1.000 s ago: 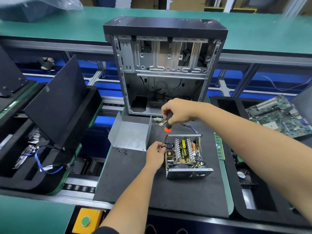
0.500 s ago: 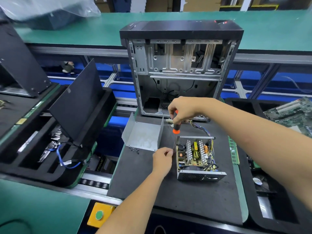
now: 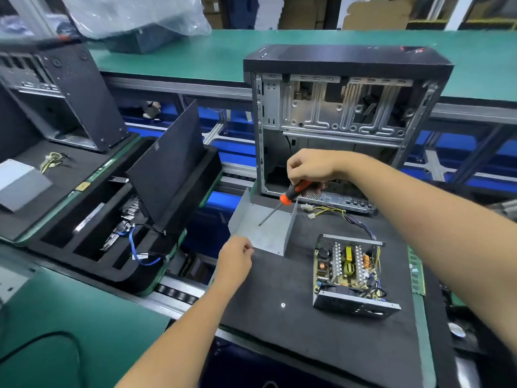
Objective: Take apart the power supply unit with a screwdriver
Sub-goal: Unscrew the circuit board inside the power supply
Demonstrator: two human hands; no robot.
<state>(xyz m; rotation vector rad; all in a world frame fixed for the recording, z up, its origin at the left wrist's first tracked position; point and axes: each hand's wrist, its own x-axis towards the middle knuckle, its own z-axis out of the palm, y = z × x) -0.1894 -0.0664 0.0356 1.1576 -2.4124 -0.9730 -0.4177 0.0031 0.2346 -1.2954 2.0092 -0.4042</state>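
Observation:
The opened power supply unit [image 3: 347, 271] sits on the black foam mat [image 3: 293, 331], its circuit board and heat sinks exposed and its wire bundle trailing toward the back. Its removed grey metal cover [image 3: 267, 229] lies to the left of it. My right hand [image 3: 310, 166] grips the orange-and-black screwdriver [image 3: 292, 193] above the cover, with the shaft pointing down and left. My left hand [image 3: 236, 256] hovers at the cover's front left corner, fingers curled and fingertips together. Anything pinched there is too small to see.
An empty computer case [image 3: 344, 121] stands upright behind the mat. At the left, a black foam tray [image 3: 117, 264] holds cables and metal parts with a black panel [image 3: 167, 166] leaning in it. A green RAM stick [image 3: 416, 275] lies at the mat's right edge.
My left hand moved left from the power supply's corner to the cover's front corner. My right hand lifted the screwdriver away and tilted it over the cover. The view swung left.

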